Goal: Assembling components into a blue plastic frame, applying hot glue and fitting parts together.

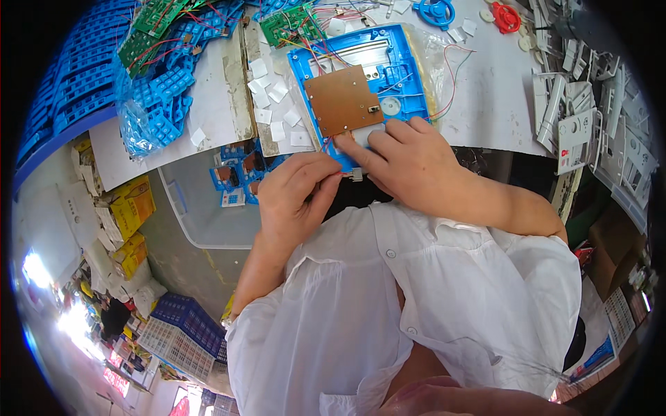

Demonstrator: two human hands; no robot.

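A blue plastic housing (302, 66), open side up, lies at the table's front edge with a brown circuit board (340, 97) tilted in it. Red, yellow and dark wires run from under the board. My left hand (298, 191) is closed in a pinch at the housing's near corner. A small whitish connector-like piece (356, 174) shows beside its fingertips; what they pinch is too small to make out. My right hand (416, 163) grips the near edge of the housing, index finger reaching to the board's lower edge, other fingers curled over the housing. Its thumb is mostly hidden.
Small white square pieces (277, 91) lie left of the housing. Green circuit boards (291, 26) and blue plastic parts (163, 90) are heaped beyond and left. White plastic parts (579, 128) pile up at right. A clear bin (198, 222) stands below the table's left front.
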